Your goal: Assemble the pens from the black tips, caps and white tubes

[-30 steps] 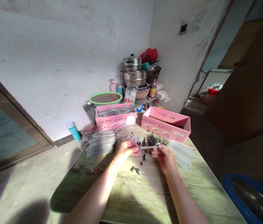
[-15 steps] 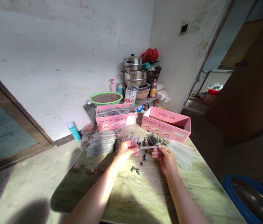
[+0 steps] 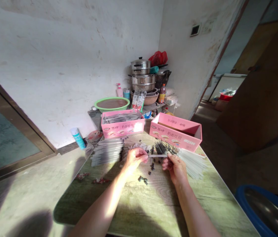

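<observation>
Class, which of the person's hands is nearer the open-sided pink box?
Right. The right hand lies just below the open-sided pink box; the left hand is farther left, beyond the thin rod.

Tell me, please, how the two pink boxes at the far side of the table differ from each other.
The left pink box is filled with grey sticks; the right pink box shows a bare brown inside. The left pink box faces squarely; the right pink box sits angled. Both carry matching printed fronts.

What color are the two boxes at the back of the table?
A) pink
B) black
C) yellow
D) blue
A, since the left box holding grey sticks and the right box beside it both have pink walls.
</observation>
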`<state>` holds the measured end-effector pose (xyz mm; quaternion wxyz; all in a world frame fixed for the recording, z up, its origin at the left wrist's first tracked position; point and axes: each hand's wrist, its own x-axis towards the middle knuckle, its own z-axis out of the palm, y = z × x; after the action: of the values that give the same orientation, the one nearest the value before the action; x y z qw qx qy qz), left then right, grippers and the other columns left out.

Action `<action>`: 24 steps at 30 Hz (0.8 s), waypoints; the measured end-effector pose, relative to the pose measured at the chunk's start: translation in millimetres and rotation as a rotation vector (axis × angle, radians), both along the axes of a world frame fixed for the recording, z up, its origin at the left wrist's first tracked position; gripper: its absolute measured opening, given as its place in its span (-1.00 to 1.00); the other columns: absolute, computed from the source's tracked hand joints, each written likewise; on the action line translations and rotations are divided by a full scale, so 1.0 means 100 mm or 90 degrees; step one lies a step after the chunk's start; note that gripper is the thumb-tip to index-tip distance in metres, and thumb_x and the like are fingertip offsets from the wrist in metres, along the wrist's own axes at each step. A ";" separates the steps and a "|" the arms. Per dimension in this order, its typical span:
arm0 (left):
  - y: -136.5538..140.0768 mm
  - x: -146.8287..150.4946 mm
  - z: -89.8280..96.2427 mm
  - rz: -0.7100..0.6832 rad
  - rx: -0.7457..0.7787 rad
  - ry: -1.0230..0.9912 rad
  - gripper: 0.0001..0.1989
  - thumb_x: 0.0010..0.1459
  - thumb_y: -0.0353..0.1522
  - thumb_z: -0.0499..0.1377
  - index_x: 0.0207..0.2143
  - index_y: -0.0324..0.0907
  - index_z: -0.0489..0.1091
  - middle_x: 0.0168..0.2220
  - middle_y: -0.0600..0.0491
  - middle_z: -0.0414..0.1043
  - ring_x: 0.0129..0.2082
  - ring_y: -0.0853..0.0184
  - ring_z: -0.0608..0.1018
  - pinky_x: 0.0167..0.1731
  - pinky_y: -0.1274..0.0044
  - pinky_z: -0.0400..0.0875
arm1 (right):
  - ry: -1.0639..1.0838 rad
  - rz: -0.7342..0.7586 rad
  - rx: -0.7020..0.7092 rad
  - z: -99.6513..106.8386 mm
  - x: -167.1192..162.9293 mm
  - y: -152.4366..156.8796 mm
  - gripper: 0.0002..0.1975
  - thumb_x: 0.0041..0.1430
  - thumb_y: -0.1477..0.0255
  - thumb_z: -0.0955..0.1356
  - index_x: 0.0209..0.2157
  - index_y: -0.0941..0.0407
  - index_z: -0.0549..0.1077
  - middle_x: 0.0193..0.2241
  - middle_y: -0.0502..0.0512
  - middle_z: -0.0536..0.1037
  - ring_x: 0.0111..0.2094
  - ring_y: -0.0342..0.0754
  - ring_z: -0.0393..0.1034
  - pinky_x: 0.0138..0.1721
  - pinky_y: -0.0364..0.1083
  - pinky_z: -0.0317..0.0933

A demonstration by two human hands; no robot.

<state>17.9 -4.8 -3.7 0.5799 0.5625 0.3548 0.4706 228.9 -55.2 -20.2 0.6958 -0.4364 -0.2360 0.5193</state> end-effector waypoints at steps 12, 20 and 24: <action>-0.02 -0.04 -0.02 -0.085 -0.109 0.059 -0.47 0.05 0.08 0.38 -0.47 -0.22 0.43 -0.56 0.06 0.45 -0.67 0.45 0.45 -0.68 0.61 0.26 | -0.018 -0.014 0.009 0.02 -0.03 -0.01 -0.48 -0.31 0.10 0.70 -0.57 0.15 0.49 -0.63 0.08 0.60 -0.69 -0.09 0.46 -0.70 -0.17 0.39; 0.04 -0.04 -0.08 -0.089 -0.115 0.021 -0.45 -0.15 0.02 0.51 -0.44 -0.26 0.46 -0.59 0.05 0.45 -0.64 0.40 0.48 -0.58 0.55 0.37 | -0.033 -0.020 0.007 0.00 -0.01 -0.01 -0.49 -0.25 0.09 0.69 -0.59 0.13 0.45 -0.65 0.06 0.58 -0.71 -0.09 0.44 -0.73 -0.17 0.35; 0.02 -0.02 -0.05 -0.072 -0.110 0.012 -0.43 -0.25 -0.05 0.58 -0.39 -0.26 0.46 -0.56 0.06 0.47 -0.61 0.38 0.50 -0.54 0.51 0.42 | -0.034 -0.024 -0.003 -0.01 -0.01 -0.01 -0.48 -0.26 0.08 0.68 -0.60 0.12 0.43 -0.66 0.04 0.57 -0.72 -0.09 0.41 -0.74 -0.16 0.34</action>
<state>15.4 -2.5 -8.5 0.6484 0.5338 0.3672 0.3997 228.1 -56.1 -21.2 0.6978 -0.4563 -0.2450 0.4948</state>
